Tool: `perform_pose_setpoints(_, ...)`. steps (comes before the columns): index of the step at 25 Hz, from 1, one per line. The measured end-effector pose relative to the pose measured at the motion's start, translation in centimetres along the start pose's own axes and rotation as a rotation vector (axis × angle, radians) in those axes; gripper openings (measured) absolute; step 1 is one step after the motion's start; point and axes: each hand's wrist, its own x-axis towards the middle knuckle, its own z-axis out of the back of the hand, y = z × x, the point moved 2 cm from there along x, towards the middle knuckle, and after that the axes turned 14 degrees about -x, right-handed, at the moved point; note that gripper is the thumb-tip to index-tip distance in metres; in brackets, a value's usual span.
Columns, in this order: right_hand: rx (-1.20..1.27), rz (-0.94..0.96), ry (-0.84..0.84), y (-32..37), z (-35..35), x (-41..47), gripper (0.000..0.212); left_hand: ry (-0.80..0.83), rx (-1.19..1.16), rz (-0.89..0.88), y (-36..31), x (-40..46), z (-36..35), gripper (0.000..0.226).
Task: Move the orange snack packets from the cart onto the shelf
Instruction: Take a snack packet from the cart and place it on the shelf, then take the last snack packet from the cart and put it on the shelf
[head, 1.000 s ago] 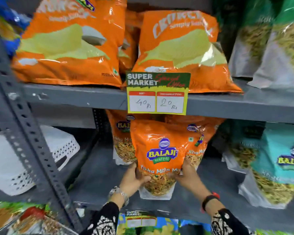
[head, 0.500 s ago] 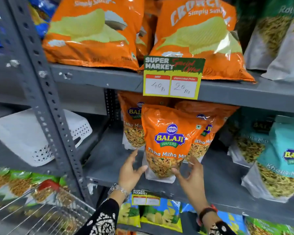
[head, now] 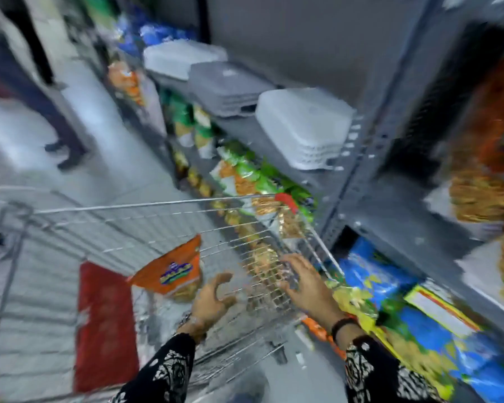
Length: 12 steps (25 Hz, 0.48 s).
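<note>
The view is blurred by a fast turn toward the wire cart (head: 146, 205). One orange snack packet (head: 172, 271) with a blue logo stands inside the cart near its right side. My left hand (head: 213, 298) hovers just right of that packet, fingers spread and curled, holding nothing. Above the cart's right wall, my right hand (head: 303, 283) is spread open and empty. Orange packets on the grey shelf (head: 390, 216) show at the far right (head: 489, 158), blurred.
A red flap (head: 105, 324) lies in the cart. White and grey plastic baskets (head: 300, 126) sit on the left shelf bay. Green, blue and yellow packets (head: 419, 324) fill the lower shelves. A person's dark legs (head: 41, 91) stand on the pale floor at upper left.
My hands let go of the orange packet on the shelf and pulled back. My view swung left and down to the cart, where both hands now reach toward another orange packet.
</note>
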Motion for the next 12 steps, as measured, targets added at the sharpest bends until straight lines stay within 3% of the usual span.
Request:
perform_pose_setpoints(3, -0.082, 0.1, 0.308, 2.9, -6.3, 4.8, 0.057, -0.174, 0.028, 0.215, 6.3, -0.5, 6.3, 0.063)
perform_pose_setpoints(6, -0.153, 0.099, 0.476, 4.3, -11.3, 9.1, 0.085, -0.238, 0.103, 0.323, 9.9, 0.7, 10.2, 0.079)
perform_pose_setpoints(10, -0.222, 0.089, 0.6, 4.1, -18.5, 15.0, 0.074, -0.27, 0.078, 0.367, 12.6, 4.7, 12.7, 0.109)
perform_pose_setpoints(12, -0.2, 0.055, 0.653, 3.6, -21.5, 17.3, 0.085, -0.306, 0.099, 0.374, 15.2, 6.8, 12.8, 0.065)
